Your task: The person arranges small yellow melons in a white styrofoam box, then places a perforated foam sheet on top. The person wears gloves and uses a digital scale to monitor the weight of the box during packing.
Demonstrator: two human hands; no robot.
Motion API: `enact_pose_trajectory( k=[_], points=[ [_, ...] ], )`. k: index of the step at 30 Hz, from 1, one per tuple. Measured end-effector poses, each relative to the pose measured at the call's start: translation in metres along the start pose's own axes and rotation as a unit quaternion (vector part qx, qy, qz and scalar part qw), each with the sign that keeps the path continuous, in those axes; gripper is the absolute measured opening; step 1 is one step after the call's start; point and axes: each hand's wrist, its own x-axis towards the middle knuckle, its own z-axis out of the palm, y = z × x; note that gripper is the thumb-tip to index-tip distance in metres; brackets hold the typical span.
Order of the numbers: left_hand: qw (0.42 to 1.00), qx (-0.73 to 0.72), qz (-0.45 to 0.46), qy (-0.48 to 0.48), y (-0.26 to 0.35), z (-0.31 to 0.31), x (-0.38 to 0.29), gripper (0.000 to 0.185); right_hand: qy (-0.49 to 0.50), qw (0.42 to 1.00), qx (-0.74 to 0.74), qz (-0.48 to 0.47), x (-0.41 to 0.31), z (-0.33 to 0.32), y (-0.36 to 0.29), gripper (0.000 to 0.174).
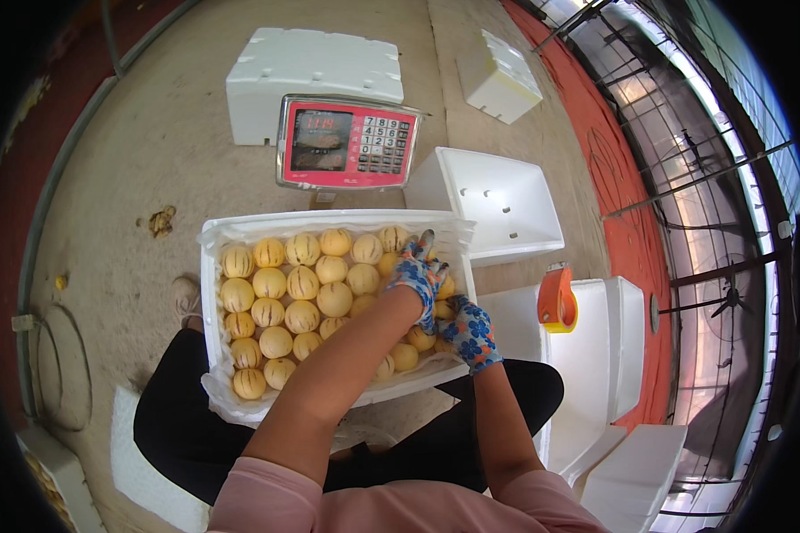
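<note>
Rows of pale yellow pepino melons (302, 283) with dark stripes fill a white foam box (335, 216) before me. A thin whitish liner (223, 386) shows along the box's walls. My left hand (419, 276), in a blue floral glove, reaches across the box onto the melons at its right end. Its fingers point towards the far right corner. My right hand (470, 333), in a matching glove, is at the box's right wall, its fingers bent inward among the melons. Both palms are hidden, so any hold on a melon cannot be made out.
A red-faced digital scale display (348, 142) rises behind the box. An upturned foam box (313, 63), a tilted foam box (500, 203) and a smaller foam block (500, 76) lie beyond. An orange tape dispenser (557, 300) rests on foam boxes (583, 373) at right.
</note>
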Motion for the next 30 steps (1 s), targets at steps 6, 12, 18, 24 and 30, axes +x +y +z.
enact_pose_trajectory(
  k=[6,12,18,24,30],
  points=[
    [0.999,0.031,0.023,-0.005,0.000,-0.014,-0.019,0.113,-0.065,0.989,-0.105,-0.087,0.014,-0.016,0.010,0.053],
    [1.000,0.025,0.015,0.006,0.001,-0.013,-0.020,0.107,0.007,0.997,-0.070,-0.033,-0.002,-0.002,-0.002,0.050],
    [1.000,0.004,0.015,0.019,0.000,-0.015,-0.023,0.105,-0.034,0.999,0.033,-0.014,-0.002,-0.009,0.019,0.043],
    [0.999,-0.003,0.015,0.028,0.000,-0.015,-0.026,0.105,-0.061,0.994,-0.035,-0.081,-0.005,-0.024,0.012,0.034],
    [1.000,0.005,0.018,0.017,-0.003,-0.013,-0.025,0.109,0.013,0.990,0.039,-0.133,0.017,-0.037,0.018,0.036]
  ],
)
